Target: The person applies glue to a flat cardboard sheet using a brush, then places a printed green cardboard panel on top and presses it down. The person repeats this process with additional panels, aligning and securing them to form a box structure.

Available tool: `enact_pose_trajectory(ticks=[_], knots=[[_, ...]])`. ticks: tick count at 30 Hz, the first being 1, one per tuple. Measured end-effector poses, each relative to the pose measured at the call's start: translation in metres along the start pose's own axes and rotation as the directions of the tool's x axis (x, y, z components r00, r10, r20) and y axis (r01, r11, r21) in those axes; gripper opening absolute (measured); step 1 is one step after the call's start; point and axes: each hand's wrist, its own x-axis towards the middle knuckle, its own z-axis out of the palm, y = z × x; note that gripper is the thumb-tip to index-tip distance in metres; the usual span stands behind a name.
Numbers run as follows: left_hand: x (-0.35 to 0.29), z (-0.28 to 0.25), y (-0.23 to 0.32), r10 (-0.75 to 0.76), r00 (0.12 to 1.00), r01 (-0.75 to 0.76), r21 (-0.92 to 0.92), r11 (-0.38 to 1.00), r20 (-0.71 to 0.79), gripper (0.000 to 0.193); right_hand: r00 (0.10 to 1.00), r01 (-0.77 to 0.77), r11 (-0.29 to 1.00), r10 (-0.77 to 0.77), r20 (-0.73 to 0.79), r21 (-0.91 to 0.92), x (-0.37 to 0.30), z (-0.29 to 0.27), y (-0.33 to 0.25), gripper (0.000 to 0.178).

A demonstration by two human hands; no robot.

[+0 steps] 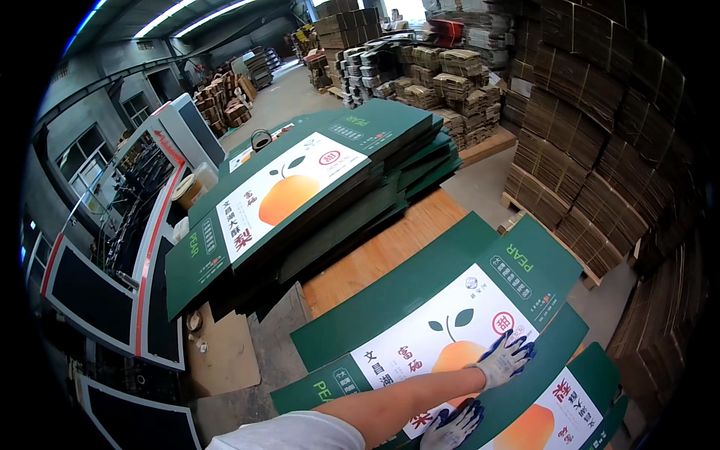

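Note:
A flat green cardboard box blank (409, 274) with a white panel and an orange fruit picture lies in front of me, above other matching blanks. Reaching across from the lower left, my left arm ends in my left hand (504, 361), in a white glove with dark blue fingertips. That hand rests on the white panel near its right side, fingers stretched out. Lower down, my right hand (454, 426), gloved alike, lies on the blank's near part with its fingers spread. Another printed blank (540, 412) shows at the lower right. Neither hand grips anything visible.
A thick stack of green blanks (300, 187) stands ahead on a wooden board (382, 247). A roll of tape (261, 139) lies on it. Machinery with red-edged grey frames (142, 300) runs along the left. Tall bundles of brown cardboard (570, 135) on pallets rise at the right.

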Motion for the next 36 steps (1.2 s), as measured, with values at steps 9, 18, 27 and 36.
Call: enact_pose_trajectory(ticks=[9,18,27,36], knots=[[-0.095,0.015,0.0,0.051,0.998,-0.052,-0.087,0.995,-0.02,0.035,0.999,-0.017,0.999,0.018,-0.027,0.027,-0.015,0.0,-0.004,0.069],[-0.202,-0.011,0.023,0.073,0.986,-0.058,-0.103,0.993,0.152,0.046,0.993,-0.106,0.976,0.114,-0.036,0.19,-0.008,0.005,0.02,0.071],[-0.203,-0.003,0.021,0.099,0.964,-0.092,-0.038,0.995,0.246,0.051,0.987,-0.035,0.987,0.01,0.158,0.158,0.031,-0.017,0.007,0.068],[-0.203,-0.014,0.017,0.098,0.966,-0.071,-0.121,0.99,0.238,0.048,0.982,0.181,0.978,-0.174,0.074,-0.104,0.174,0.015,0.041,0.067]])
